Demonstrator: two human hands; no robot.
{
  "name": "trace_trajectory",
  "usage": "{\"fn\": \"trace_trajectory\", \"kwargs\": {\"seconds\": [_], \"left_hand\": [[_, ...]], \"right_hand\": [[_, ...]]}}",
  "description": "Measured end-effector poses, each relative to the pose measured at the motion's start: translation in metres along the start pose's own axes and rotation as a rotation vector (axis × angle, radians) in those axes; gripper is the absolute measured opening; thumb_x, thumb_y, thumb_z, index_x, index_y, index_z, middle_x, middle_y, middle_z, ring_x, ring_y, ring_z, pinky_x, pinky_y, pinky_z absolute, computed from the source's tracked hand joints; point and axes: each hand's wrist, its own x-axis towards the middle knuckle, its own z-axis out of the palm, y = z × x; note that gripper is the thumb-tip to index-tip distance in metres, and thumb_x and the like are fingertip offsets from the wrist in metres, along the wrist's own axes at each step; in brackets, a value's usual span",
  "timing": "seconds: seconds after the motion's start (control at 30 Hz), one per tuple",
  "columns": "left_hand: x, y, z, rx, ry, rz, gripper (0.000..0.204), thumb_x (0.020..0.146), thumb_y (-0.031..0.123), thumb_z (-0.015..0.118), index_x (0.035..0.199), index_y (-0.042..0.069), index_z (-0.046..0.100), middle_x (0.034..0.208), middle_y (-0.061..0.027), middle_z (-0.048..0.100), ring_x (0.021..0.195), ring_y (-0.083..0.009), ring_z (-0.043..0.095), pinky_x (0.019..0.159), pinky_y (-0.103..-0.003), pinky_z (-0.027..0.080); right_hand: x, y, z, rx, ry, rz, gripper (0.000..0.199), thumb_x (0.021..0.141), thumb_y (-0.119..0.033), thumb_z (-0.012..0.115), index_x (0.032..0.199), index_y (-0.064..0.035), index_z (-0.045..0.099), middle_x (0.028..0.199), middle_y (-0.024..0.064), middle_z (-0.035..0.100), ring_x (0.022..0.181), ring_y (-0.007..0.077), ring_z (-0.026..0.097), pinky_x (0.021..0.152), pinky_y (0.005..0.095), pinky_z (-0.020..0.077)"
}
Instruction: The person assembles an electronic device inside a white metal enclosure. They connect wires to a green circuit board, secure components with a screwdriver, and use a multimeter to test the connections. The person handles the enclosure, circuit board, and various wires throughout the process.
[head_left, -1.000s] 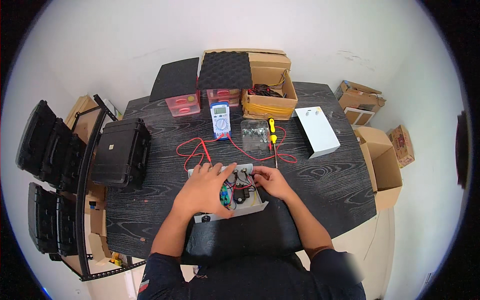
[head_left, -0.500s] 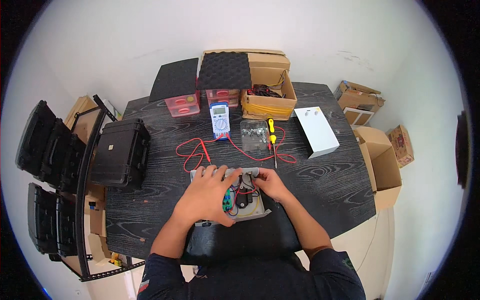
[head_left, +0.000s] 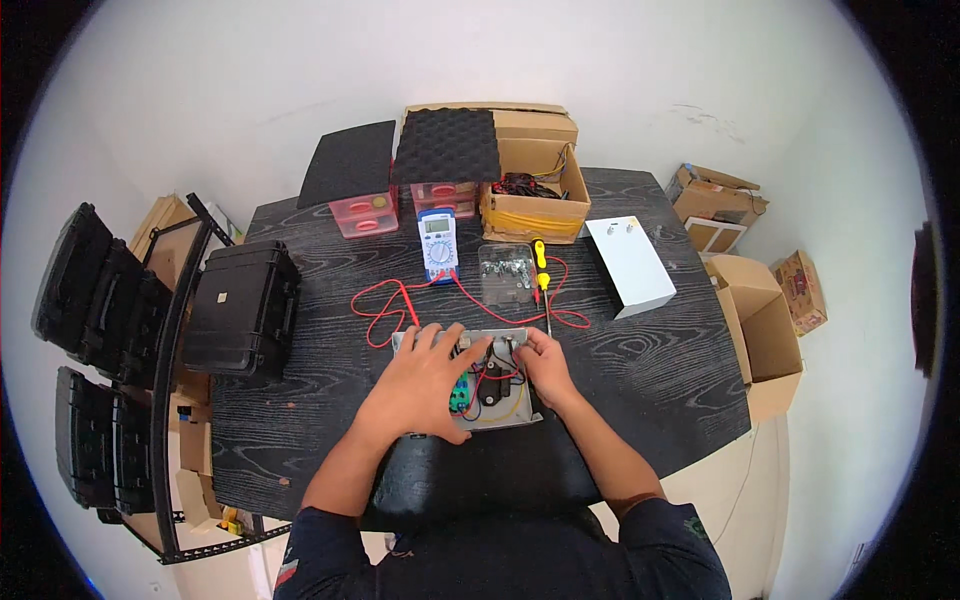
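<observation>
An open grey metal box with wires and small parts inside lies at the near edge of the black table. My left hand rests flat over the box's left half, fingers spread and gripping its far rim. My right hand sits at the box's far right corner, fingers curled on something small inside; what it pinches is hidden. A blue multimeter lies beyond, its red lead looping toward the box.
A clear parts tray and yellow-handled screwdriver lie past the box. A white box lid is right, a black case left. Cardboard box, foam pads and pink drawers stand at the back. Cartons sit on the floor right.
My left hand slid further over the box toward its far rim. My right hand shifted slightly right to the far corner. The box itself stayed put.
</observation>
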Motion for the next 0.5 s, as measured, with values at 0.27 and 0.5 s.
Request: {"fn": "trace_trajectory", "kwargs": {"seconds": [0.27, 0.5], "left_hand": [[-0.005, 0.012, -0.01, 0.014, 0.01, -0.008, 0.122, 0.05, 0.05, 0.093, 0.156, 0.013, 0.048, 0.148, -0.0232, 0.05, 0.136, -0.0454, 0.047, 0.118, -0.057, 0.032], [-0.001, -0.003, -0.008, -0.017, -0.02, -0.009, 0.123, 0.049, 0.05, 0.093, 0.156, 0.012, 0.047, 0.15, -0.0243, 0.048, 0.138, -0.0471, 0.045, 0.119, -0.057, 0.033]], "right_hand": [[0.002, 0.006, 0.002, -0.278, 0.039, -0.047, 0.029, 0.095, 0.012, 0.058, 0.119, 0.0002, 0.068, 0.102, 0.0029, 0.073, 0.085, 0.0048, 0.066, 0.068, 0.0225, 0.05], [0.001, -0.003, -0.01, 0.089, -0.016, 0.076, 0.026, 0.099, 0.003, 0.062, 0.125, 0.0024, 0.068, 0.108, 0.0076, 0.076, 0.091, 0.0109, 0.071, 0.08, 0.0255, 0.0564]]}}
